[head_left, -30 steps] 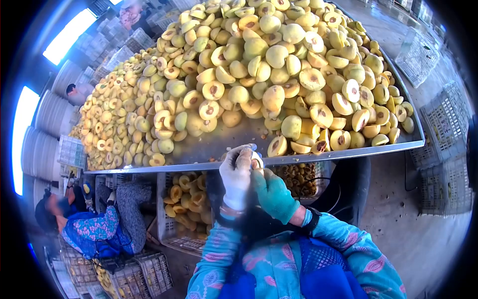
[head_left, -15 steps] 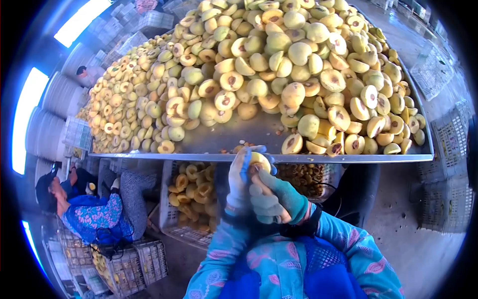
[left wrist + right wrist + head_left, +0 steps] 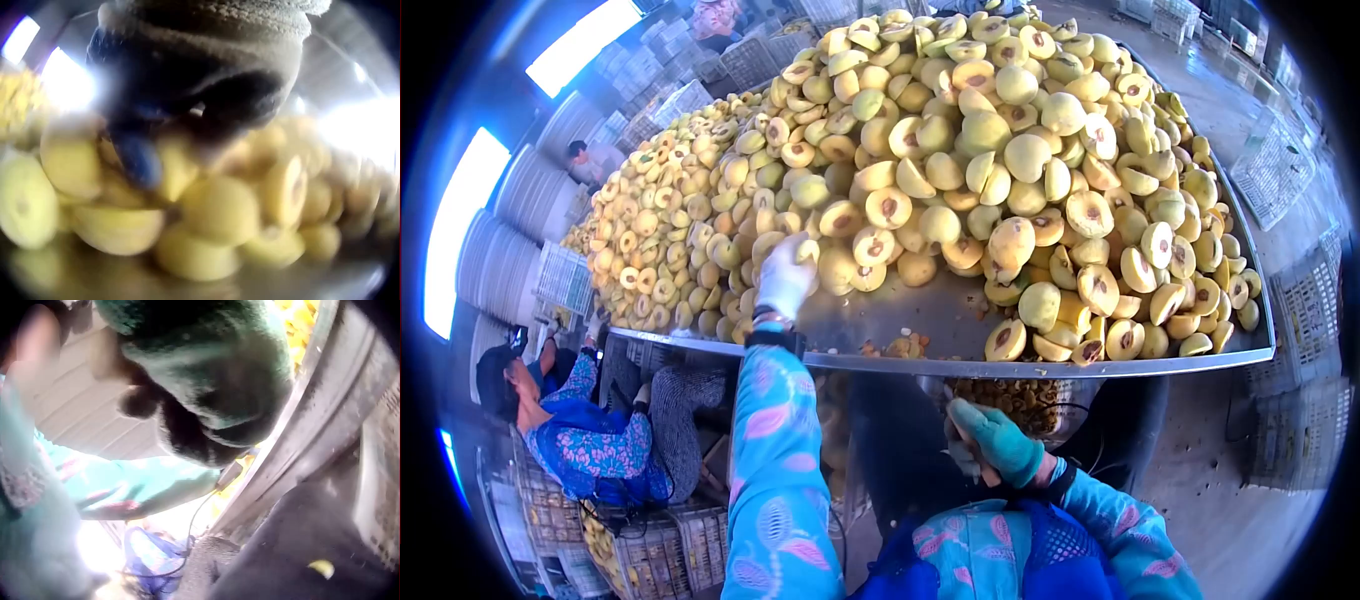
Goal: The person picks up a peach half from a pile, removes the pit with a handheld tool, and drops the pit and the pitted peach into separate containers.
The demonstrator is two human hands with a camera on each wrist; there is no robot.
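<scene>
My left hand (image 3: 787,278), in a white glove with blue fingertips, reaches into the front of a heap of halved yellow peaches (image 3: 890,207). One peach half (image 3: 807,250) shows right at its fingertips. In the left wrist view a blue fingertip (image 3: 139,161) points down among blurred peach halves (image 3: 119,228); I cannot tell whether the fingers hold one. My right hand (image 3: 1000,445), in a teal glove, is low in front of the body and grips a tool with a wooden handle (image 3: 988,474). In the right wrist view that hand hides most of the tool.
The heap lies on a metal table (image 3: 890,315) with a raised front edge. Beneath it stands a crate of dark scraps (image 3: 1015,400). A person (image 3: 595,430) sits at the left by crates of peaches (image 3: 665,550). Stacked white crates (image 3: 1295,430) stand at the right.
Earlier both hands met over a peach half at the table edge. The left hand has moved up and left to the heap; the right hand has dropped lower with the tool.
</scene>
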